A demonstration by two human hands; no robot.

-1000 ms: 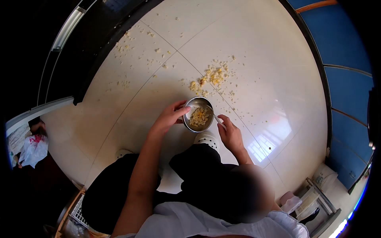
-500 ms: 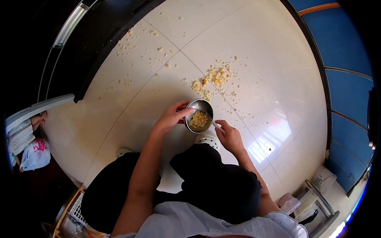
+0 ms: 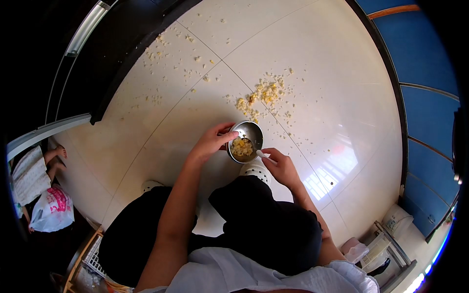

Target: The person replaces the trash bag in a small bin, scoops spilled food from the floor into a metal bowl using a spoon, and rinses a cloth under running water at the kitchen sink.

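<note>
A round metal bowl [image 3: 254, 131] is tilted in my left hand [image 3: 215, 143], which grips its left rim with the thumb inside. Yellowish rice [image 3: 242, 146] lies in the bowl's lower part. My right hand [image 3: 282, 168] is closed on a light-coloured spoon [image 3: 264, 156], whose far end is at the bowl's right rim. Just beyond the bowl, a heap of spilled rice [image 3: 267, 93] is on the tiled floor, with loose grains around it.
More grains [image 3: 197, 59] are scattered toward the dark cabinet [image 3: 122, 44]. Blue cabinets [image 3: 420, 53] line the right. Another person [image 3: 30, 173] with a plastic bag [image 3: 53, 207] is at the left edge. A white bucket [image 3: 398, 219] and a rack [image 3: 393, 249] stand lower right.
The spoon has drawn back from inside the bowl toward its right rim. At the left, the other person and the plastic bag have come further into view.
</note>
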